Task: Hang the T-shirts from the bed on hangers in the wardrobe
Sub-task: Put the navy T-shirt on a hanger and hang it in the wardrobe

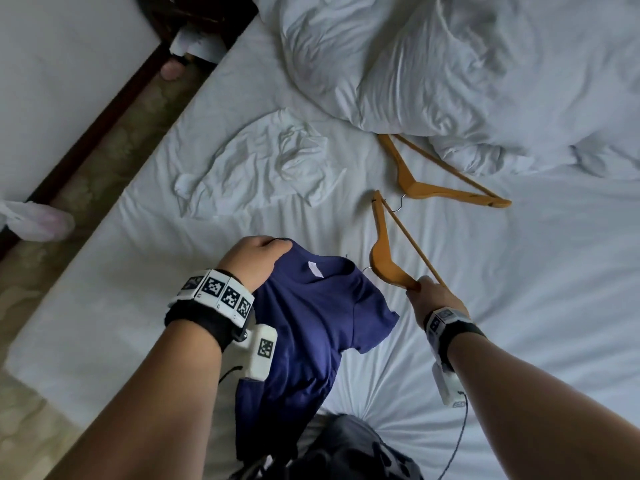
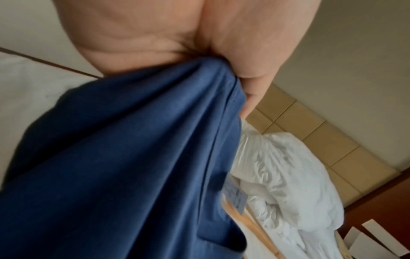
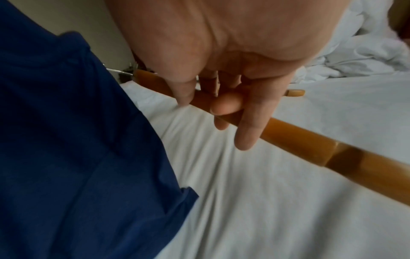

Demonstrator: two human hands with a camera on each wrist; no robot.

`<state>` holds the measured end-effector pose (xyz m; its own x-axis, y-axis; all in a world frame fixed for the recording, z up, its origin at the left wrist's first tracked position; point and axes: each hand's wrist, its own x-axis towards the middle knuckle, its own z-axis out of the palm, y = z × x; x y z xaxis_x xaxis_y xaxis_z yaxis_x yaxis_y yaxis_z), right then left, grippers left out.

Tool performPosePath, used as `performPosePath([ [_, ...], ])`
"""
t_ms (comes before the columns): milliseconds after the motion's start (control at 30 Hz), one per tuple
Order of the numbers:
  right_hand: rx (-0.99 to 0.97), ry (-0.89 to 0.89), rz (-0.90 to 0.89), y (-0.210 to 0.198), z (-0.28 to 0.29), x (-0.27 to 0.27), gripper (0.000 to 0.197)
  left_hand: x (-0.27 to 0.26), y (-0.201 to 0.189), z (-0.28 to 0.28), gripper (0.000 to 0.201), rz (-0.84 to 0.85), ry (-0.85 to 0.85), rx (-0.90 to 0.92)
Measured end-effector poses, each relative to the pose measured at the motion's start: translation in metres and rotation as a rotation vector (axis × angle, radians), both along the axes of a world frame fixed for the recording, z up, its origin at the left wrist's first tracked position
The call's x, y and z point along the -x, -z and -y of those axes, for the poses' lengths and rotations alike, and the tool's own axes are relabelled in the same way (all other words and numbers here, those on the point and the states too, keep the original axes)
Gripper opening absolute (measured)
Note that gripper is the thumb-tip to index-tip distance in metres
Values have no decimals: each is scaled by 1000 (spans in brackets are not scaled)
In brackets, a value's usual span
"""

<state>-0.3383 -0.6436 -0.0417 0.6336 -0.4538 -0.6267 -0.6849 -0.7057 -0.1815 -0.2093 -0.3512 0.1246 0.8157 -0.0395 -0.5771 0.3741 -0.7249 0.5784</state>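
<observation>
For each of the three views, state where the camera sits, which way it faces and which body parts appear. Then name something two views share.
Head: looks down at the bed; both forearms, left hand, right hand.
Left wrist: along the palm at the blue T-shirt it grips.
Right wrist: along the fingers round the wooden hanger.
Shared: T-shirt and hanger, head and right wrist.
</observation>
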Motion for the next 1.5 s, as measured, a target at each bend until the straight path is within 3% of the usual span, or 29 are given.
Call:
performPosePath([
  [267, -5, 191, 153, -74, -39, -7, 29, 11, -61, -34, 37, 104, 84, 99],
  [467, -134, 316, 460, -147, -88, -6, 24, 29, -113, -68, 39, 128, 219, 155],
  [700, -539, 413, 944, -294, -134, -26, 12, 33, -187, -84, 41, 327, 351, 235],
  [833, -904, 456, 1215, -388, -149, -22, 17, 38, -224, -88, 42, 433, 376, 299],
  [933, -797, 398, 1374, -427, -154, -16, 16, 42, -241, -93, 42, 475, 394, 296],
  [1033, -675, 457, 1448, -435, -162, -12, 16, 47, -249, -96, 46, 488, 421, 281],
  [1133, -790, 491, 1440, -438, -170, -7, 10, 48, -255, -101, 45, 482, 436, 259],
  [1233, -881, 473, 1443, -446, -179, -3, 22, 46, -258, -104, 28, 514, 383, 278],
  [1300, -915, 463, 1460, -453, -184, -3, 13, 46, -259, -103, 23, 562, 315, 302],
  [1500, -945, 447, 1467, -458, -196, 0, 17, 55, -263, -103, 27, 630, 185, 348],
])
